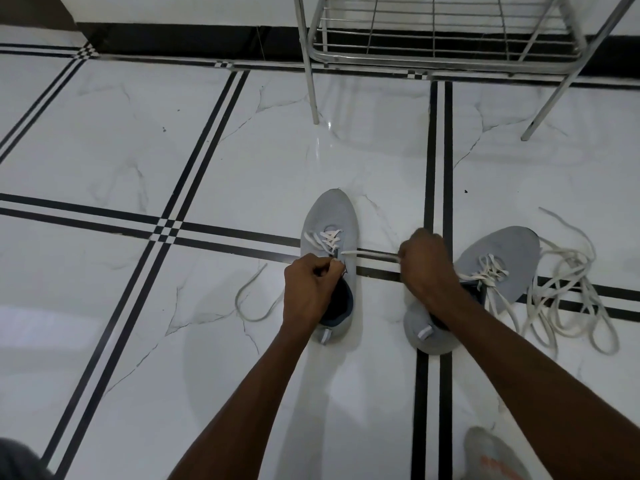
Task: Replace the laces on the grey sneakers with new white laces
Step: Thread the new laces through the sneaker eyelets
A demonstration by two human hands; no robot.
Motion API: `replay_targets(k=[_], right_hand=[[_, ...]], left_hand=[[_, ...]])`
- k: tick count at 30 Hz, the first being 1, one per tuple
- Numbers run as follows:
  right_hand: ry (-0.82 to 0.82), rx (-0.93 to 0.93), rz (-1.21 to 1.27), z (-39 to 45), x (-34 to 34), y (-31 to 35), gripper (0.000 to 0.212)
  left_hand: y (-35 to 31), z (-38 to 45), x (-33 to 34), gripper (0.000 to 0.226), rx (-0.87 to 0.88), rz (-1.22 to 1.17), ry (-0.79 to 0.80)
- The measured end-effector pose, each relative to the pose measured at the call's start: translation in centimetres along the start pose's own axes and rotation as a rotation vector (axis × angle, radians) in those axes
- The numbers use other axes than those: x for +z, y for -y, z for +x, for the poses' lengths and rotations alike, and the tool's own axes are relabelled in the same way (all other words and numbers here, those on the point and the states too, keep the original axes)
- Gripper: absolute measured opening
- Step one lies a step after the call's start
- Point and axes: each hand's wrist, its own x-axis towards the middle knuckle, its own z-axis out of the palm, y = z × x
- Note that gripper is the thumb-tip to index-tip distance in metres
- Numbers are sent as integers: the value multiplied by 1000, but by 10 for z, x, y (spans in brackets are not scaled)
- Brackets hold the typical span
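OK, both hands down on the floor [242, 140], white marble-look tiles w/ black stripes. My left hand [309, 289] is curled tight over the left sneaker [329, 216], fingertips pinching the white lace [327, 239] right at the tongue, near the top eyelets; lower rows are already criss-crossed. My right hand [427, 263] is fisted too, gripping the other end of that same lace, pulled taut & straight across from the shoe to my knuckles. The slack left end loops out on the tile to the left of the shoe. Second sneaker [502, 251] sits just right of my right wrist, toe angled up-right, laced w/ loose ends trailing. Beside it, toward the floor's right edge, a tangled pile of laces [568, 292]. Metal rack [433, 32] stands at the far edge by the wall. Grey sock w/ orange [491, 455] at the near right corner.
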Motion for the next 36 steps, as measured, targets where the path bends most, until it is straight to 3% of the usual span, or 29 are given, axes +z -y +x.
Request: replay_targets(k=[2,5,11,13,15,17,22,26,33,36], right_hand=[[-75,-194,190,0,-3,24,25],[21,-328,314,-3,0,61,25],[82,82,-44,-7,-14,24,14],[40,-4,-57,-5,-15,26,6],[8,-174,138,-6,-18,46,29],[17,-276,257,-8,-16,63,25],[40,-124,-58,-10,-8,45,20],[112,5,-112,-8,-12,42,16],[256,-42,393,-5,-22,44,17],[322,-77,410,-7,-18,53,19]], left_hand=[[-1,1,0,21,7,-5,3],[0,1,0,19,27,23,4],[3,0,-1,22,23,21,4],[3,0,-2,25,31,32,8],[1,1,-1,26,46,39,9],[1,2,-2,27,67,56,9],[1,-1,-3,28,77,57,10],[3,-2,0,24,86,55,26],[20,7,-15,10,131,-41,-125],[35,18,-18,23,47,42,-47]])
